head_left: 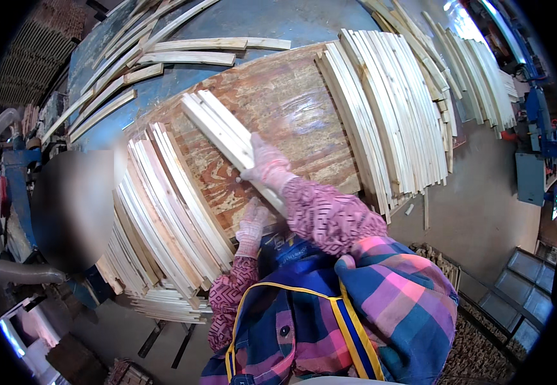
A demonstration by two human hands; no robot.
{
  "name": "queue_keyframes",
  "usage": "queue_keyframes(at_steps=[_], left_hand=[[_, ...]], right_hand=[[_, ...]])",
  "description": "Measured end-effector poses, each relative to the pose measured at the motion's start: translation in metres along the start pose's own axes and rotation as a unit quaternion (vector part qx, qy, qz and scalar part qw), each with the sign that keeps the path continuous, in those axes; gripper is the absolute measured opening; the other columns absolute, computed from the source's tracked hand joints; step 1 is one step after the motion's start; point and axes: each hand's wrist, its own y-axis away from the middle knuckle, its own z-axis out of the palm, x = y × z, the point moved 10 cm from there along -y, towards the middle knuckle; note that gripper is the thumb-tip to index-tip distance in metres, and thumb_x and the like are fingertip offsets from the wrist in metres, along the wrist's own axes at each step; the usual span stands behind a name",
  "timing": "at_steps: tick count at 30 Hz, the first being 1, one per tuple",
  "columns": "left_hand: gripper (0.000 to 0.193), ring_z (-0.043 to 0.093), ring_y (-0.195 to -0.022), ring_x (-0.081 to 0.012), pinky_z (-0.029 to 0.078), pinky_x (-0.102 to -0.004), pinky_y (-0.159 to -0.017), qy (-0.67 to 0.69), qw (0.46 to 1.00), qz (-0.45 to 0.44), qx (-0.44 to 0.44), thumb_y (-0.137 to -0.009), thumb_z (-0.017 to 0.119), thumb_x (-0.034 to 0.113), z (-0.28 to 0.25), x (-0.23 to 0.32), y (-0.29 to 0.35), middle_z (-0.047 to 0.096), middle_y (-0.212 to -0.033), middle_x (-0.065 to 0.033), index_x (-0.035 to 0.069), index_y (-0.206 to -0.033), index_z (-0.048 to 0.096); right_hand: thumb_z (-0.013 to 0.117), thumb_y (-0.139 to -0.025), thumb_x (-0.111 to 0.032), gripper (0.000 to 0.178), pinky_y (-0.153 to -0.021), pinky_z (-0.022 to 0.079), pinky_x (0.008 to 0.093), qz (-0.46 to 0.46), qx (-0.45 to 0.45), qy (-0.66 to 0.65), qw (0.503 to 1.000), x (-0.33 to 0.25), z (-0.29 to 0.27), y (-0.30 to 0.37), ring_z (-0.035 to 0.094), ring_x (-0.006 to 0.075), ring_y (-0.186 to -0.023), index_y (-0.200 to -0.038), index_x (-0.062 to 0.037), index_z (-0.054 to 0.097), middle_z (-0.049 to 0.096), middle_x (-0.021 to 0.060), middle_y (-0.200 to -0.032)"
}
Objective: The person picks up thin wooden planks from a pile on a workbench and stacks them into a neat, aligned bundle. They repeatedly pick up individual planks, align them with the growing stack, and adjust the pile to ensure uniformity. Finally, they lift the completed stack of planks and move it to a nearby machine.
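two gloved hands work above one brown plywood board (291, 115). the right hand (269, 163) is closed around a small bundle of pale wooden strips (217, 128), at least two, which slants over the middle of the board from far left to near right. the left hand (251, 226) is nearer and to the left, fingers loosely extended, apparently gripping nothing; whether it touches the bundle i cannot tell.

two groups of strips flank the bare middle of the board: a left row (169, 205) of more than six, close to the left hand, and a right stack (397, 115) of more than ten, packed side by side. one further stack (484, 83) stands beyond it on the far right. at far left, more than six loose strips (188, 58) lie scattered on one blue tabletop (259, 19), some crossing others.
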Motion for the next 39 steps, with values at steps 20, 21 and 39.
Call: queue_keyframes(at_steps=[20,21,39], left_hand=[[0.066,0.065,-0.113,-0.0284,0.049,-0.0365,-0.1,-0.16,0.987,0.025,-0.021,-0.095,0.069,0.042,0.036,0.015,-0.046,0.066,-0.129,-0.0158,0.01,-0.15,0.05],[0.065,0.065,-0.113,-0.0283,0.049,-0.0363,-0.1,-0.169,0.985,0.006,-0.018,-0.095,0.069,0.041,0.031,0.015,-0.052,0.066,-0.129,-0.0155,0.011,-0.15,0.05],[0.08,0.065,-0.118,-0.0256,0.056,-0.0408,-0.101,0.38,0.924,0.046,0.028,-0.086,0.079,0.047,-0.074,0.191,-0.189,0.063,-0.132,-0.0163,0.001,-0.145,0.049]], right_hand=[[0.067,-0.089,-0.026,0.063,-0.11,0.042,0.0474,-0.009,0.273,0.06,0.96,0.11,-0.108,-0.023,0.05,0.0346,-0.131,-0.148,-0.015,0.045,0.051,0.0133,-0.144],[0.07,-0.088,-0.029,0.07,-0.111,0.041,0.0468,-0.074,0.262,0.079,0.959,0.08,-0.112,-0.048,0.05,0.0349,-0.132,-0.151,-0.0165,0.042,0.05,0.0138,-0.146],[0.073,-0.089,-0.033,0.059,-0.071,0.062,0.0368,-0.151,-0.191,0.174,0.954,-0.168,-0.092,-0.178,0.068,0.0303,-0.091,-0.135,-0.0067,0.046,0.065,0.0206,-0.111]])
